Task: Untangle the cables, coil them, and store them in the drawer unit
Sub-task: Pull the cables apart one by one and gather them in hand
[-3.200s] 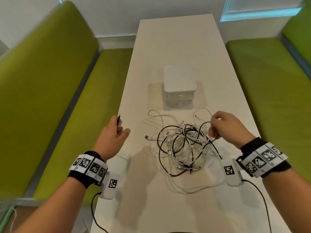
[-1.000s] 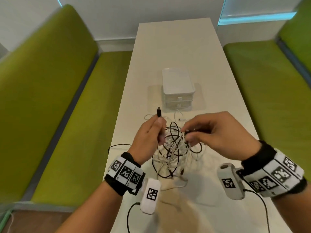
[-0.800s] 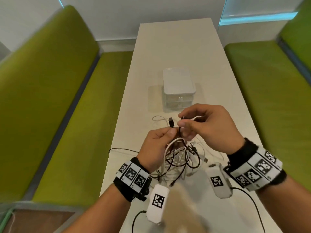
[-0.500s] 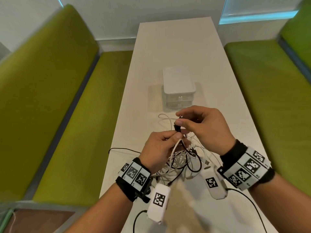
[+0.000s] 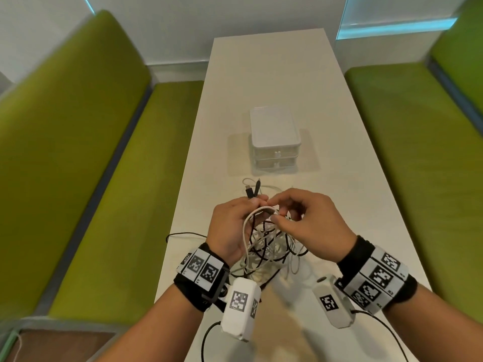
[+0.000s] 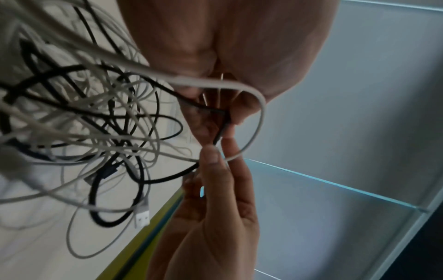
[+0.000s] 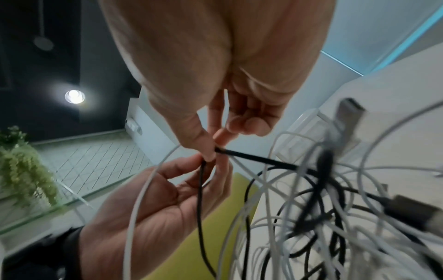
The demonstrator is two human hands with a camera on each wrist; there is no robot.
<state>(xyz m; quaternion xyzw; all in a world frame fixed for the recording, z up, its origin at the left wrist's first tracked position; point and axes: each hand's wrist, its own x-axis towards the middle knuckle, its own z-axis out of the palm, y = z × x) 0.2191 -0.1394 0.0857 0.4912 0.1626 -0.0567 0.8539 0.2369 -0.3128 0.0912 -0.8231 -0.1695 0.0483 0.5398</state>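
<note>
A tangle of black and white cables (image 5: pixel 270 248) hangs above the white table (image 5: pixel 266 82) between my hands. My left hand (image 5: pixel 257 202) pinches a black cable (image 7: pixel 200 189), and two black plug ends (image 5: pixel 252 190) stick up past its fingers. A white cable (image 5: pixel 245 226) loops over that hand. My right hand (image 5: pixel 274 212) pinches the same black cable (image 6: pixel 219 136) between thumb and forefinger, right against the left fingertips (image 7: pixel 203 161). The white drawer unit (image 5: pixel 274 142) stands shut beyond the hands.
Green benches (image 5: pixel 78 152) (image 5: pixel 418 152) run along both long sides of the table. One black strand (image 5: pixel 183 234) trails toward the table's left edge. A silver USB plug (image 6: pixel 142 217) dangles from the tangle. White wrist camera units (image 5: pixel 241 307) hang below both wrists.
Both black plug ends now stand together above my left fingers. My right hand has let go of the plug end and come down to pinch the cable beside the left fingertips.
</note>
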